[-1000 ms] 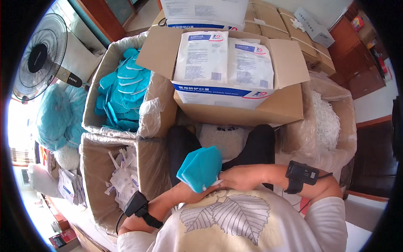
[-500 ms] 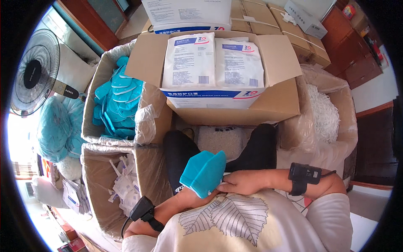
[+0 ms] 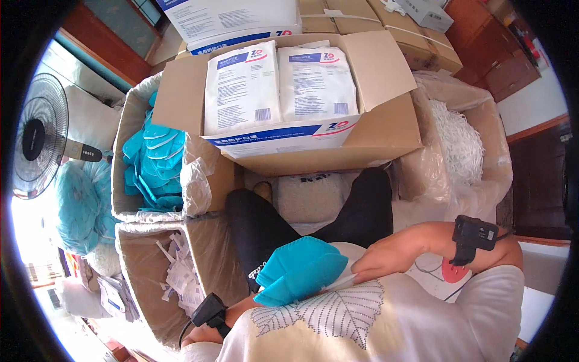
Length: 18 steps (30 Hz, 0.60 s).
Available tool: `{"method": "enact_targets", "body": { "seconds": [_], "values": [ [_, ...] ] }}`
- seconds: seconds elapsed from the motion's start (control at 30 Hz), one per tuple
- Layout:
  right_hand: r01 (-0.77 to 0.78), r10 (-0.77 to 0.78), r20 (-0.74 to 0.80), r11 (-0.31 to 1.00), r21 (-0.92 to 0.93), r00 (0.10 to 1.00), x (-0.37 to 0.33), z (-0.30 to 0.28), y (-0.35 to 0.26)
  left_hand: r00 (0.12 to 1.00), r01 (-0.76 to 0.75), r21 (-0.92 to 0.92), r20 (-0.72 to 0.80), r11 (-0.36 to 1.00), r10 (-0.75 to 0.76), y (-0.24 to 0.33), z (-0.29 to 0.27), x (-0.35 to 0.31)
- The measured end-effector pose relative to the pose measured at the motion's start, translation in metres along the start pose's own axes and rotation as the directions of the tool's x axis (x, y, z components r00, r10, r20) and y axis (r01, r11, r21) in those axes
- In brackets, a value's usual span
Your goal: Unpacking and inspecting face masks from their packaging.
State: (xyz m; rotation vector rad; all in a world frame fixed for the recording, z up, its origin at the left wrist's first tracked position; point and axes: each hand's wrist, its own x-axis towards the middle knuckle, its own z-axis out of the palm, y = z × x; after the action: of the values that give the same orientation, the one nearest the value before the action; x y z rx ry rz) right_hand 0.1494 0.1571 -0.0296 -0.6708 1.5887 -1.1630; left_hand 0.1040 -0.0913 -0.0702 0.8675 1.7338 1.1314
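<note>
- Teal mask [image 3: 300,269]: soft matt cloth-like fabric.
- Open box [image 3: 338,139]: plain brown matt cardboard.
- White packets [image 3: 280,84]: glossy plastic wrap.
- Box liner [image 3: 196,187]: thin crinkled clear plastic.

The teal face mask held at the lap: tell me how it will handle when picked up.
The teal face mask is probably light and soft: it sits folded between the hands and bulges. Its white strap looks thin and floppy, so it may snag. Flat-folded, it should not roll.
</note>
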Motion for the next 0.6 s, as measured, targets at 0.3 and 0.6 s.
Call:
{"method": "enact_targets", "body": {
  "seconds": [0.3,0.6],
  "values": [
    [-0.089,0.088,0.016,0.99,0.112,0.996,-0.025,-0.005,-0.008,0.987,0.158,-0.154,-0.011,0.975,-0.161,-0.006,-0.001,-0.009],
    [-0.147,0.132,0.091,0.97,0.192,0.987,-0.029,-0.008,-0.005,0.977,0.204,-0.228,-0.02,0.952,-0.214,-0.008,-0.001,-0.011]
  ]
}}
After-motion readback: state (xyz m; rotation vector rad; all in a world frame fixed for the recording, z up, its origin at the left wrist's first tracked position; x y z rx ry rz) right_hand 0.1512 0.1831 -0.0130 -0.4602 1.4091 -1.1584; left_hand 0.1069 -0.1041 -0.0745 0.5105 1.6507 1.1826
